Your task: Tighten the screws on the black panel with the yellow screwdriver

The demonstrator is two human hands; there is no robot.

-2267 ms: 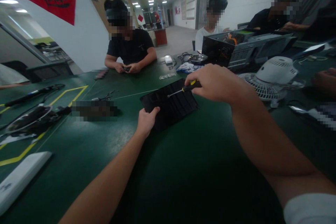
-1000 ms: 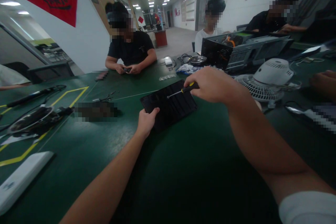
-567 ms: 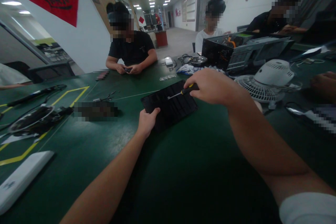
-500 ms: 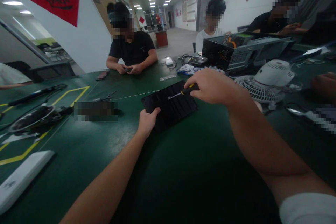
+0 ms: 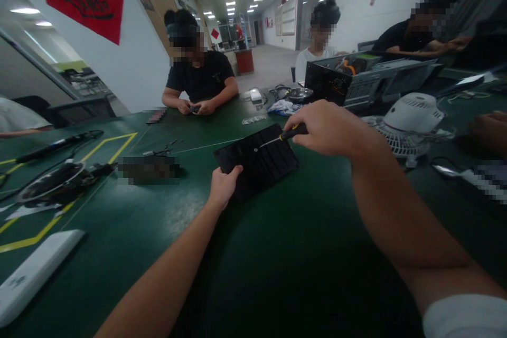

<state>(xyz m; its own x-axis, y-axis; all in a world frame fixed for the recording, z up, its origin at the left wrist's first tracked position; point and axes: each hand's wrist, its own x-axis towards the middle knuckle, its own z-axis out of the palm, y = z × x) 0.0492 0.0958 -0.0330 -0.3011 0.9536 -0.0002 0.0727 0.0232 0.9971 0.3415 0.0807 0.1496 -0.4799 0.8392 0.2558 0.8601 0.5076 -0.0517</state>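
Note:
A flat black rectangular panel (image 5: 273, 161) with ribbed compartments is tilted over the green table, its kind not plain to me. My left hand (image 5: 224, 186) grips its near left edge, thumb on top. In my right hand (image 5: 327, 129) is a screwdriver (image 5: 293, 132) with a black and yellow handle, its thin metal shaft pointing left and down at the panel. A small round silvery piece (image 5: 255, 150) shows on the panel close to the screwdriver's tip; whether the two touch I cannot tell.
On the right stand a white fan (image 5: 412, 116) and an opened computer case (image 5: 328, 82). A metal bowl (image 5: 300, 94) sits behind. To the left lie a long white box (image 5: 37, 274), cables and a black ring-shaped item (image 5: 51, 182). Several people sit around the green table (image 5: 245, 264).
The screwdriver and my right hand have shifted slightly right, so the tip now sits beside the silvery piece. My left hand keeps its hold on the panel.

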